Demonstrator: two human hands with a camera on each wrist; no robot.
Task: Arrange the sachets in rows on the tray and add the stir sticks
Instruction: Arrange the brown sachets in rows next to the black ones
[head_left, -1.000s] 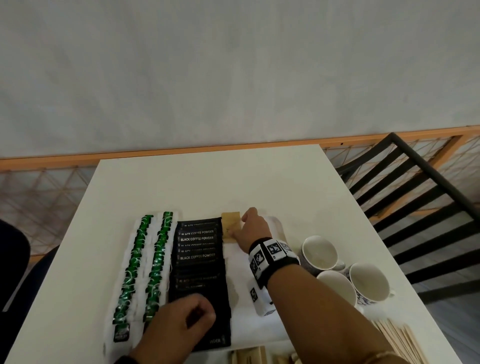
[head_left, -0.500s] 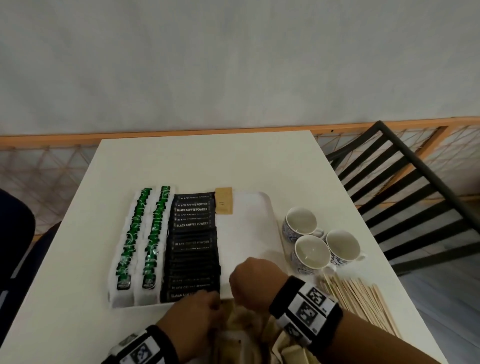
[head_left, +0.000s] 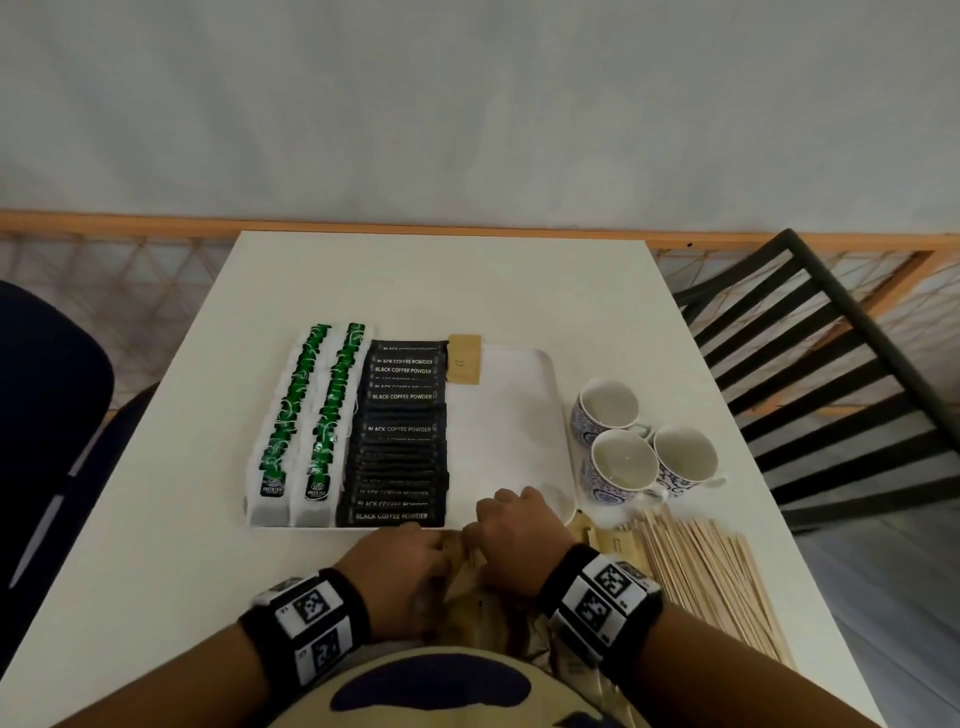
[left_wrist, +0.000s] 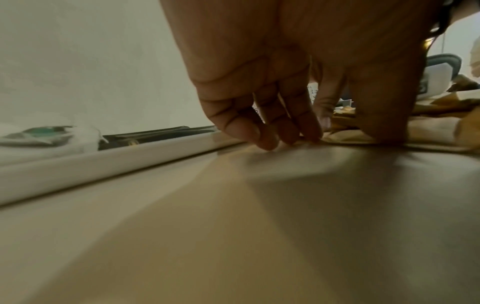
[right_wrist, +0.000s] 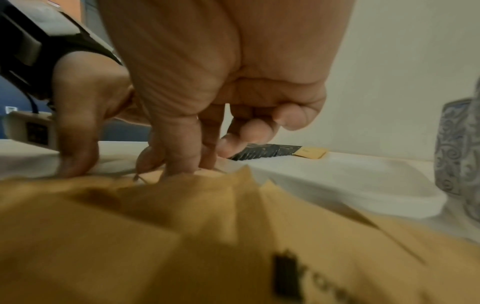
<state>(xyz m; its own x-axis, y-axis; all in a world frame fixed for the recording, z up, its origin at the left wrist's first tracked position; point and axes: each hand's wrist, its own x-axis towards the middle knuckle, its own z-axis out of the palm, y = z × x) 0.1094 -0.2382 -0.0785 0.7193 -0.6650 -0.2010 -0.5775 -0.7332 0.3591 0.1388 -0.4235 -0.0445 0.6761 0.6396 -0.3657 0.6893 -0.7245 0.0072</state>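
Now both hands, left (head_left: 395, 566) and right (head_left: 511, 540), curl knuckles-up, fingers pinching the brown sachets (right_wrist: 182, 216).

White tray (head_left: 524, 395) flat mid-table: two green tea sachet rows (head_left: 311, 415) at left, black coffee sachet row (head_left: 400, 431) next, lone brown sachet (head_left: 464, 358) at far edge. Loose pile of brown sachets (right_wrist: 182, 226) off the near edge. Wooden stir sticks (head_left: 711, 577) heaped near right, off tray.
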